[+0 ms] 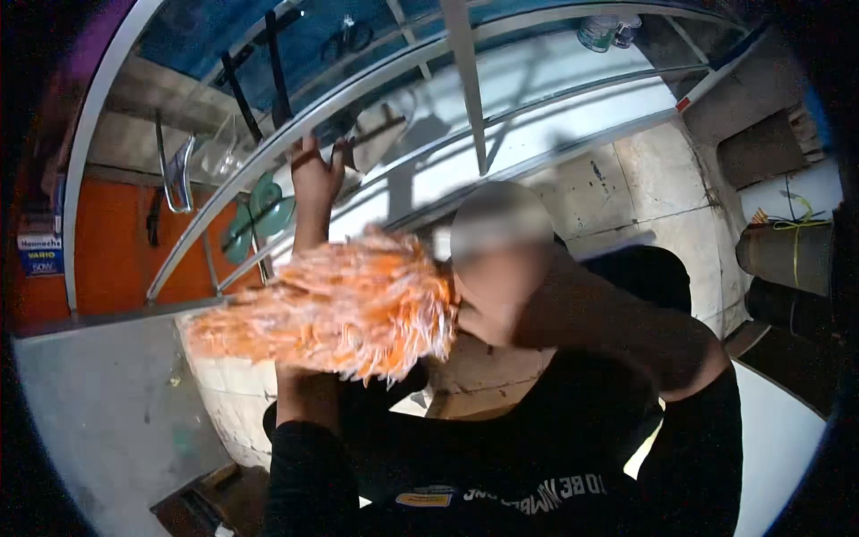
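Observation:
An orange-and-white fluffy duster (331, 309) spreads across the middle of the view, its strands smeared by motion. My right hand (488, 318) closes around its base at the right end; a blurred round patch covers part of that hand. My left arm passes behind the duster. Beyond it, my left hand (317, 174) reaches up to the metal-framed glass case (474, 89), its fingers curled at the frame's edge. Green rounded objects (271, 210) show behind the frame, just left of my left wrist.
Small jars (608, 33) stand at the far right of the case. A blue-and-white box (41, 243) sits at the left by an orange panel (112, 246). A grey panel (107, 403) fills the lower left. Brown cartons (783, 255), one tied with yellow string, line the right.

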A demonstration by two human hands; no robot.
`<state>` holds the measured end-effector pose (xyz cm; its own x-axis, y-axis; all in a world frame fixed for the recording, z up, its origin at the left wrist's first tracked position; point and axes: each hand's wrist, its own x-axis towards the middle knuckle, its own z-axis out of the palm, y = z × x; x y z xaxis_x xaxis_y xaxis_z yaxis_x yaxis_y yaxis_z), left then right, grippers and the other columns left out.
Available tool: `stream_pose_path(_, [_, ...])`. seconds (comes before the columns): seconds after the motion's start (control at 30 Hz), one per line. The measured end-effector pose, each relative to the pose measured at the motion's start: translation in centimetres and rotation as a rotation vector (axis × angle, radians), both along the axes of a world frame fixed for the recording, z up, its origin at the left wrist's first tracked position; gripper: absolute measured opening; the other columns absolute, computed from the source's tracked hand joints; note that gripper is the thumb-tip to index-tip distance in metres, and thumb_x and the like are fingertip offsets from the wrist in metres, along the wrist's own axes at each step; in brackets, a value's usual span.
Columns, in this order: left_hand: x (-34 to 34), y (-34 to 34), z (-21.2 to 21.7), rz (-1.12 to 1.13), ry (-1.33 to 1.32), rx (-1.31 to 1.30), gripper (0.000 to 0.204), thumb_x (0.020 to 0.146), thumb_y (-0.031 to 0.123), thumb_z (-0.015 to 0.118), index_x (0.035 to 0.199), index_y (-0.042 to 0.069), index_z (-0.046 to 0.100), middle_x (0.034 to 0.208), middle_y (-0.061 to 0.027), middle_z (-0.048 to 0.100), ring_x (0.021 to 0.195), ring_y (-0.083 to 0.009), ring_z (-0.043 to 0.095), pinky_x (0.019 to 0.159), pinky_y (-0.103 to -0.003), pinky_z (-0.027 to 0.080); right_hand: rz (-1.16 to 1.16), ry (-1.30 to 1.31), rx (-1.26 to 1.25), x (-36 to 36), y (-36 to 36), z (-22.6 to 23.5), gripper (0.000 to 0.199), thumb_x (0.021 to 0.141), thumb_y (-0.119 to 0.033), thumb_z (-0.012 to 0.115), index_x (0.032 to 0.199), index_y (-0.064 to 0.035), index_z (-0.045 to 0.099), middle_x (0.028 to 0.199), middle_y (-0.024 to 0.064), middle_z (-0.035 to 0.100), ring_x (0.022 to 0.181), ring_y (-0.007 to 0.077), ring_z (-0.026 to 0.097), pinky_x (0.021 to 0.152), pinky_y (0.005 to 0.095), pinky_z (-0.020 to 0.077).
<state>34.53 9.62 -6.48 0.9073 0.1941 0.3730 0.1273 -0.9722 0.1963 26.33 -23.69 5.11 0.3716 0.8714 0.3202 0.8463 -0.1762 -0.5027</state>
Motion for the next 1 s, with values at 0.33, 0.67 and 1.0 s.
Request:
stream_pose_path(0.33, [-20.3,-12.6,-16.8,0.146,-0.013,-0.682,0.023,0.075,0.012,0.060,0.093,-0.001,0.056,0.081,-0.0195,0.057,0.076,-0.0321,0.058,0.068,-0.040,0.046,-0.247,0.098,-0.194,2.6,-0.6,-1.1,0.020,0.081,-0.016,0.057,0.078,0.0038,0.055,0.051,0.0155,0.051,0.043,0.0220,0.051,0.045,0.0328,0.0424])
stream_pose_path(0.67, [-26.3,-21.3,-27.3,-0.073,0.646,-0.660,0.019,0.079,0.024,0.054,0.083,0.008,0.062,0.087,-0.0160,0.063,0.089,-0.0352,0.060,0.075,-0.042,0.048,-0.216,0.119,-0.355,1.6,0.1,-1.2,0.021,0.077,-0.019,0.055,0.083,0.0015,0.056,0.065,0.0219,0.058,0.065,0.0369,0.059,0.064,0.0444,0.0474])
stream_pose_path(1.0, [-22.1,-26.3,-42.4,0.135,0.641,-0.715,0.036,0.091,0.037,0.039,0.111,0.010,0.050,0.108,-0.0168,0.056,0.094,-0.0342,0.056,0.078,-0.042,0.045,-0.149,0.137,-0.637,2.1,2.6,-1.0,0.023,0.078,-0.026,0.055,0.090,-0.0061,0.058,0.072,0.0181,0.062,0.072,0.0359,0.061,0.068,0.0465,0.0478])
